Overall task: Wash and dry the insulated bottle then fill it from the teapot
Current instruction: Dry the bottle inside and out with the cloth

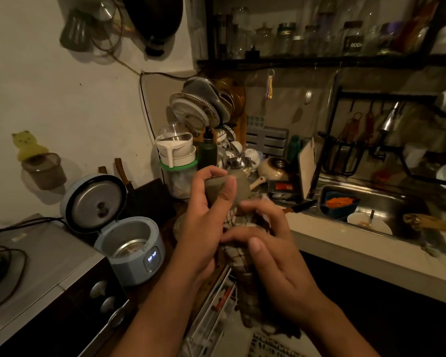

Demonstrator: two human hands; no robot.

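From the head view, I read this as the drying step. My left hand (206,212) is closed around the grey insulated bottle (232,186), held up in front of the dish rack (206,109). My right hand (265,243) presses a checked cloth (238,228) around the bottle's lower part, fingers curled on the fabric. The sink (386,202) sits well right of the rack. Washing looks finished, I judge; filling remains, and I cannot pick out a teapot.

matt bottle (238,188), checked cloth (238,251), steel sink (386,199)
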